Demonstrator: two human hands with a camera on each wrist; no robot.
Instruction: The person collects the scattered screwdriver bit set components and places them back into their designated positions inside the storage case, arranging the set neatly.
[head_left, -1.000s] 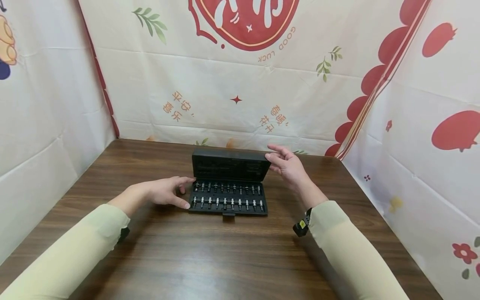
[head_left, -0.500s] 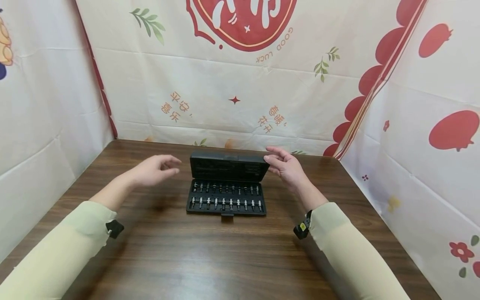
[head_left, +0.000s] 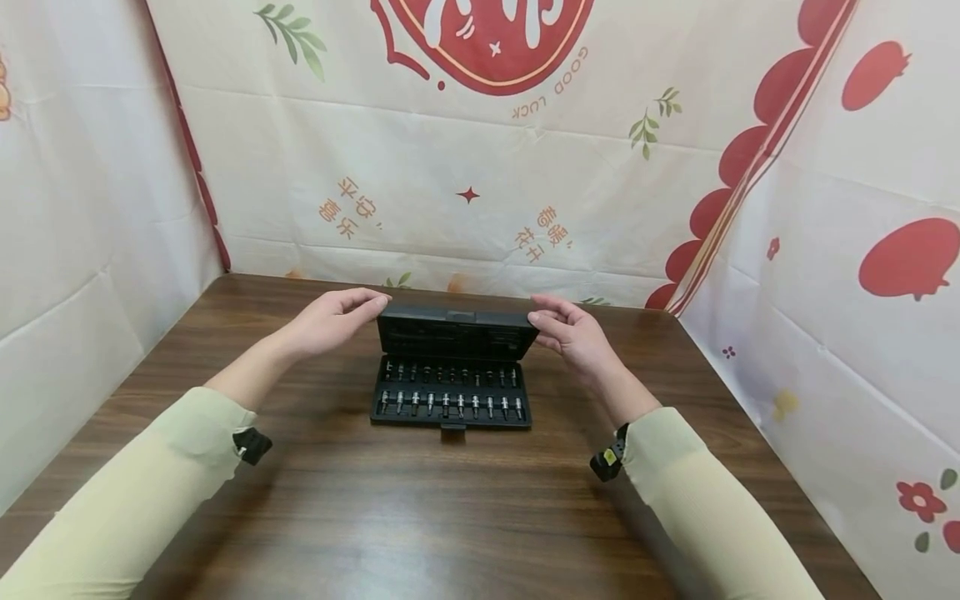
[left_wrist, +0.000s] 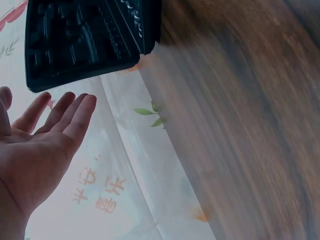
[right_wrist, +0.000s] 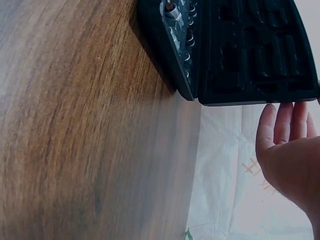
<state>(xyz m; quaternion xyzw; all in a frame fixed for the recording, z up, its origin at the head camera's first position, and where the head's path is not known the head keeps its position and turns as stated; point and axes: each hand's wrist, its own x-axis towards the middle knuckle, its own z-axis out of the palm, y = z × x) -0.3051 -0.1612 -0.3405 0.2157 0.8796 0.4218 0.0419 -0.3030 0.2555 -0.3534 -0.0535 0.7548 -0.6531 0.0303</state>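
A black socket set case [head_left: 451,385] stands open on the table, two rows of small silver bit sockets [head_left: 446,406] in its base. Its lid [head_left: 453,336] is raised, the moulded inside facing me. The right hand [head_left: 570,333] holds the lid's right upper corner, thumb at the edge and fingers along the side; the right wrist view shows its fingertips [right_wrist: 270,112] against that side. The left hand [head_left: 330,321] is at the lid's left upper corner, fingers loosely extended. In the left wrist view a small gap shows between most of its fingertips [left_wrist: 89,102] and the lid.
The brown wooden table [head_left: 420,517] runs up to a printed cloth backdrop [head_left: 450,142] just behind the case. Cloth walls also stand on the left and right. A front latch tab [head_left: 453,427] sticks out from the case base.
The left hand has left the base's left side, drawn back, then come up to the lid's left corner. The right hand stays at the lid, whose angle looks about the same.
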